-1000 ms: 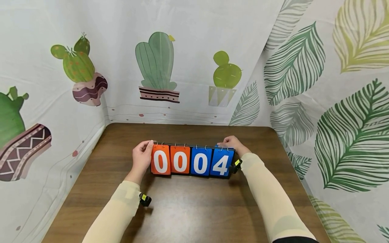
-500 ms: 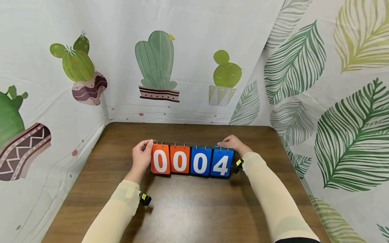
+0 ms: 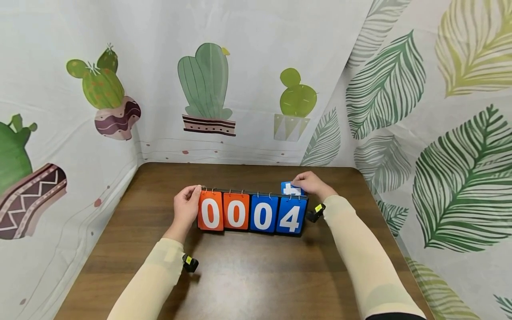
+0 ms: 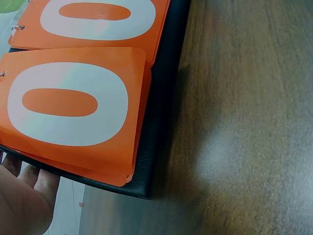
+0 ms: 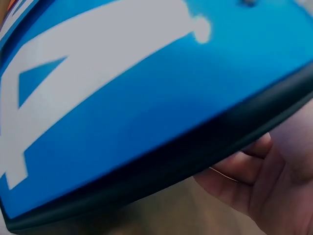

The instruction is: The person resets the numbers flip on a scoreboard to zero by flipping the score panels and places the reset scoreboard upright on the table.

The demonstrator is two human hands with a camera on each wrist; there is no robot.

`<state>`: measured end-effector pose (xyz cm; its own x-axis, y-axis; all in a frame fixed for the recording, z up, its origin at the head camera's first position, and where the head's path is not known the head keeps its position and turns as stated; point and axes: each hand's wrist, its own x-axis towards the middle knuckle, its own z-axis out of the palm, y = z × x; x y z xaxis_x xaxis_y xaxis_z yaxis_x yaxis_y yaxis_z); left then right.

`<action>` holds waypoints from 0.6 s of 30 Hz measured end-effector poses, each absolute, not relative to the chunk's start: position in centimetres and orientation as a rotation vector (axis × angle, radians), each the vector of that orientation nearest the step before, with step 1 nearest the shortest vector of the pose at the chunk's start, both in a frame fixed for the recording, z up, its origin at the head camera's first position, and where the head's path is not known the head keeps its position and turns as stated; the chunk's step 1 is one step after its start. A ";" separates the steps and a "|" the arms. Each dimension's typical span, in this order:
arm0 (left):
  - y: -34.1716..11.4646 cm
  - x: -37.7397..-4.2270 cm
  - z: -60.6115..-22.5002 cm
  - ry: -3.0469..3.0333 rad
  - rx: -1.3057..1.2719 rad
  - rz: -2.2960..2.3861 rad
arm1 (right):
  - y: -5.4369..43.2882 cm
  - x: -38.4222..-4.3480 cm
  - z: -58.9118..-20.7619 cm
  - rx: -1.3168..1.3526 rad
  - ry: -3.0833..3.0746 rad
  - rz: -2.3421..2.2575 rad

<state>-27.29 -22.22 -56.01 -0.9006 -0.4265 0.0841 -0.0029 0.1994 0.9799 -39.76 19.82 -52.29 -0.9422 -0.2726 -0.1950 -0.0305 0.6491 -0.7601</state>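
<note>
A flip scoreboard (image 3: 250,213) stands on the table, showing two orange 0 cards, a blue 0 card and a blue 4 card (image 3: 292,214). At its upper left corner my left hand (image 3: 186,208) grips the board, thumb in front; the left wrist view shows fingers (image 4: 47,185) behind the black backing. Behind the right end, my right hand (image 3: 313,184) pinches a blue card (image 3: 286,188) with part of a white digit, raised above the board's top edge. In the right wrist view, the 4 card (image 5: 146,117) and black edge hide that hand's fingertips.
The brown wooden table (image 3: 240,275) surrounds the board. A white cloth with printed cacti (image 3: 208,84) hangs behind, and a leaf-printed cloth (image 3: 460,178) lies along the right side. Metal rings run along the board's top.
My right hand has risen slightly behind the board, lifting the blue card further into view above the top edge. My left hand keeps its grip; the front digits stay the same.
</note>
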 end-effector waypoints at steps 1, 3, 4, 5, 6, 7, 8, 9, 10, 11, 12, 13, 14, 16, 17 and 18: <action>-22.2 -27.3 -56.0 -2.142 0.401 -1.750 | 19.9 -39.8 -52.0 -0.228 2.556 -1.209; -22.2 -27.3 -56.0 -2.142 0.400 -1.748 | 20.0 -39.8 -51.3 -0.184 2.506 -1.264; -22.2 -27.3 -56.0 -2.140 0.399 -1.750 | 20.0 -39.9 -50.9 -0.166 2.483 -1.288; -22.2 -27.3 -56.0 -2.138 0.399 -1.753 | 20.1 -40.0 -50.6 -0.143 2.456 -1.318; -22.2 -27.2 -56.0 -2.136 0.401 -1.753 | 20.1 -40.1 -50.2 -0.124 2.427 -1.348; -22.2 -27.2 -56.0 -2.135 0.402 -1.755 | 20.2 -40.2 -49.8 -0.104 2.398 -1.383; -22.1 -27.2 -56.0 -2.132 0.404 -1.758 | 20.2 -40.4 -49.5 -0.094 2.377 -1.406; -22.1 -27.2 -56.0 -2.132 0.403 -1.757 | 20.2 -40.5 -49.2 -0.092 2.364 -1.422; -22.1 -27.2 -56.0 -2.128 0.403 -1.762 | 20.2 -40.5 -48.8 -0.091 2.354 -1.437; -22.1 -27.2 -56.0 -2.127 0.404 -1.761 | 20.2 -40.6 -48.4 -0.092 2.340 -1.460; -22.1 -27.2 -56.0 -2.125 0.402 -1.761 | 20.2 -40.7 -48.0 -0.095 2.326 -1.482; -22.1 -27.2 -56.0 -2.124 0.401 -1.761 | 20.1 -40.7 -47.6 -0.099 2.315 -1.502; -22.1 -27.3 -56.0 -2.122 0.398 -1.760 | 20.1 -40.8 -47.2 -0.106 2.300 -1.523; -22.2 -27.3 -56.1 -2.118 0.394 -1.760 | 20.0 -40.8 -46.3 -0.110 2.260 -1.572; -22.2 -27.3 -56.1 -2.115 0.389 -1.758 | 20.0 -40.8 -45.9 -0.116 2.235 -1.599; -22.2 -27.4 -56.1 -2.113 0.385 -1.757 | 20.0 -40.8 -45.4 -0.124 2.217 -1.614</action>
<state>-27.37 -22.17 -56.10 -0.8963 -0.4314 0.1030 0.0228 0.1872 0.9821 -40.81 19.99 -45.44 -0.9185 -0.2972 -0.2607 0.1568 0.3317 -0.9303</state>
